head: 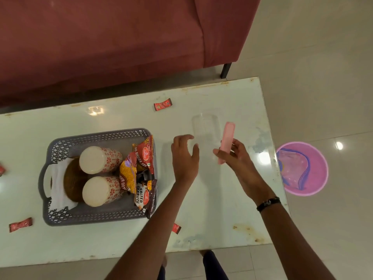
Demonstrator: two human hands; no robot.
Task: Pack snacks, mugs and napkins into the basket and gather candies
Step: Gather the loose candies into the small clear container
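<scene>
A clear plastic jar (205, 130) stands upright on the glass-topped table (232, 209), its pink lid (226, 142) off and pinched on edge in the right hand (235, 156). The left hand (184, 156) hovers just beside the jar with fingers spread and relaxed, gripping nothing. Left of that open hand sits the grey basket (96, 215), holding 2 patterned mugs (100, 159) lying on their sides, white napkins (58, 184) at the handle end, a brown round object I cannot identify, and snack packets (139, 170) standing along the wall nearest the hands. 1 red candy (162, 104) lies beyond the jar, another (176, 228) shows under the left forearm, and 1 more (20, 224) lies well apart past the basket. Right of the lid-holding hand, off the table, a pink bin (314, 188) stands on the tiled floor; a red sofa (121, 37) stands beyond the table.
</scene>
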